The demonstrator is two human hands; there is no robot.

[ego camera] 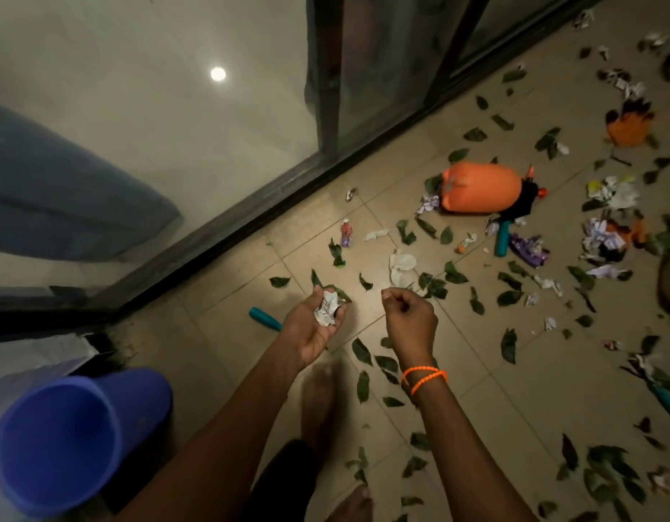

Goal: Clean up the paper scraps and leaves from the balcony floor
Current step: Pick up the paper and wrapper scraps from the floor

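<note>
While left hand (pixel 313 325) cups crumpled paper scrap (pixel 327 308), right hand (pixel 408 314) curled.

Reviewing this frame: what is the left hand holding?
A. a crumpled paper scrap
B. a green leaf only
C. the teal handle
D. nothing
A: the left hand cups a crumpled white paper scrap in its palm, while the teal handle lies on the floor beside it.

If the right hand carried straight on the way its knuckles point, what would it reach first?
Probably the white paper scrap on the floor just beyond the right hand, though depth is unclear from this view.
</note>
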